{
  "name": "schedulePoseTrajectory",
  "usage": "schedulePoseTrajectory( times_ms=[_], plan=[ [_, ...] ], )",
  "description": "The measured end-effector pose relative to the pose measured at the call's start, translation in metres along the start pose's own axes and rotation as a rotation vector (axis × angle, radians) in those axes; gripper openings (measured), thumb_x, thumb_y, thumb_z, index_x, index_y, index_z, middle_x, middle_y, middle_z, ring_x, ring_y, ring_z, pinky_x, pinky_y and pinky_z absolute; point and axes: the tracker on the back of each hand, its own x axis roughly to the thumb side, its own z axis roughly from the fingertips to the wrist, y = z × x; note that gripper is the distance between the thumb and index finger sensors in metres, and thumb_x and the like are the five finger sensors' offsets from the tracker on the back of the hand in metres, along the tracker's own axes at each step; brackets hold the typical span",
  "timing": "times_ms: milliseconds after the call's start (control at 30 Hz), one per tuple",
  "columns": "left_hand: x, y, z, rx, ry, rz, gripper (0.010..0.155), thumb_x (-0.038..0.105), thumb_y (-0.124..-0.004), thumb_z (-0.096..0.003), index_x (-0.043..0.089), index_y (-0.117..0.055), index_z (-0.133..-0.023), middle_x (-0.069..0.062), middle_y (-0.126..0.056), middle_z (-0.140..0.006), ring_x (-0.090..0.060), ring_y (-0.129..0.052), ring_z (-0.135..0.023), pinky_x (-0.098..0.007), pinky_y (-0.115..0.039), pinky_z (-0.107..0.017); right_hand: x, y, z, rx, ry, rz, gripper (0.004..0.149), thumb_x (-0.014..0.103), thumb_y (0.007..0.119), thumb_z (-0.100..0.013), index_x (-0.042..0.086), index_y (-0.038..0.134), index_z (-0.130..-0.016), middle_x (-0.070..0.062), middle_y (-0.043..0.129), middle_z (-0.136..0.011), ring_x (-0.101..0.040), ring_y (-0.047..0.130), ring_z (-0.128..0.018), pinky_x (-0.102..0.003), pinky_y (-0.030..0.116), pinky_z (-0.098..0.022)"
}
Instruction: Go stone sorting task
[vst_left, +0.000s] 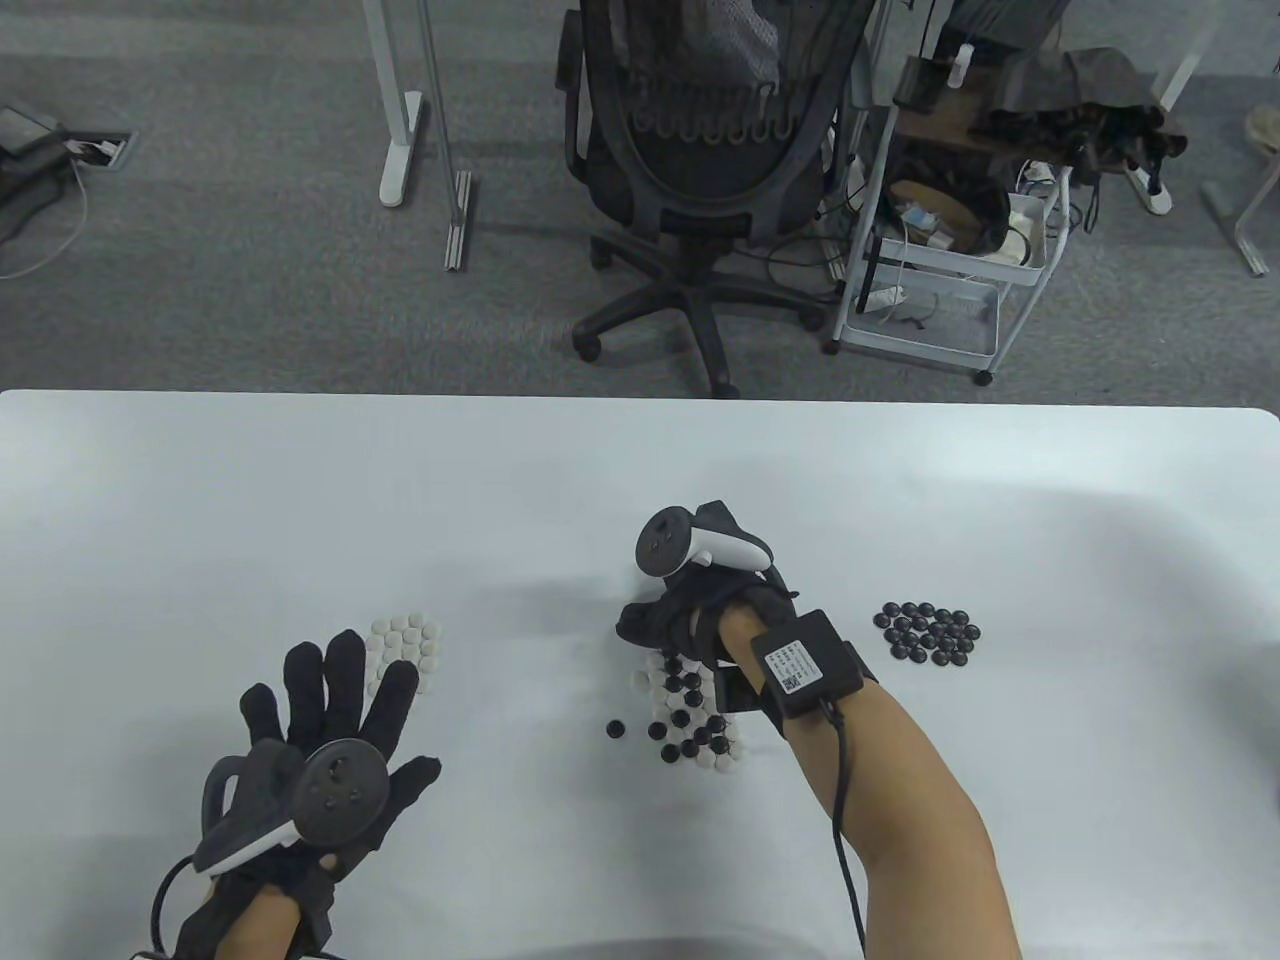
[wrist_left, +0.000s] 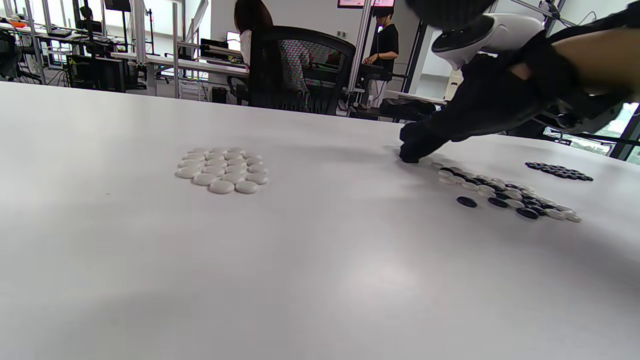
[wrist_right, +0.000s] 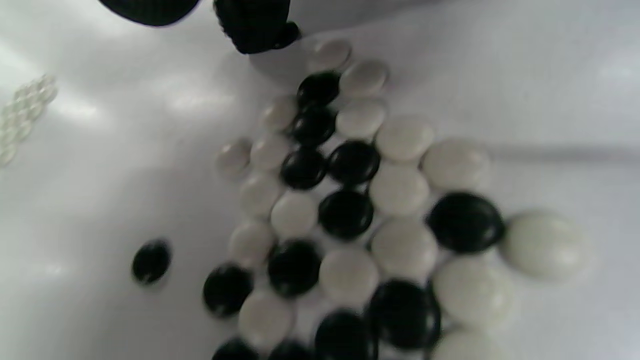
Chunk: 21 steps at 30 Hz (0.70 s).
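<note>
Your right hand (vst_left: 700, 610) is down at the far end of the mixed pile (vst_left: 690, 715) in the middle of the tabletop (vst_left: 640, 470), its fingers curled toward the stones. Whether they pinch one you cannot tell from the table view, since the hand covers its own tips. The right wrist view gets closer: one black fingertip (wrist_right: 257, 25) sits just beside the farthest white stone, yet no stone shows between the fingers there either (that picture is blurred). That view also shows black and white stones packed touching one another, with a lone black stone (wrist_right: 151, 261) apart on the pile's left.

Your left hand (vst_left: 320, 740) is spread flat with straight fingers, holding nothing, near the white group (vst_left: 405, 645). From above, its fingertips hide part of that group; the left wrist view shows the group whole, in tidy rows. The black group (vst_left: 930, 632) lies well to the right of the pile, small and distant in the left wrist view.
</note>
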Motion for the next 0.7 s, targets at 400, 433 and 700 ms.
schedulePoseTrajectory(
  times_ms=[400, 433, 700],
  plan=[
    [-0.002, 0.001, 0.0, 0.006, -0.001, 0.008, 0.077, 0.051, -0.05, -0.063, 0.011, -0.02, -0.121, -0.039, 0.011, -0.114, -0.063, 0.012, -0.093, -0.085, -0.003, -0.056, -0.15, -0.05, 0.039, -0.021, 0.415, -0.283, 0.067, 0.054, 0.053, -0.053, 0.022, 0.054, -0.111, -0.026, -0.005, -0.109, -0.056, -0.013, -0.089, -0.083, 0.005, -0.055],
    [-0.002, 0.001, 0.0, 0.004, 0.001, 0.008, 0.077, 0.051, -0.05, -0.0629, 0.011, -0.02, -0.121, -0.039, 0.011, -0.114, -0.063, 0.012, -0.093, -0.085, -0.003, -0.056, -0.159, -0.05, 0.044, -0.024, 0.433, -0.292, 0.067, 0.054, 0.053, -0.053, 0.022, 0.054, -0.111, -0.026, -0.005, -0.109, -0.057, -0.013, -0.089, -0.083, 0.005, -0.055],
    [-0.004, -0.002, -0.003, -0.015, 0.013, 0.008, 0.077, 0.051, -0.05, -0.063, 0.011, -0.019, -0.121, -0.039, 0.011, -0.114, -0.063, 0.012, -0.093, -0.085, -0.003, -0.056, -0.2, -0.047, 0.067, -0.055, 0.512, -0.313, 0.068, 0.055, 0.052, -0.054, 0.019, 0.056, -0.111, -0.027, -0.003, -0.11, -0.057, -0.012, -0.089, -0.083, 0.006, -0.055]
  ],
)
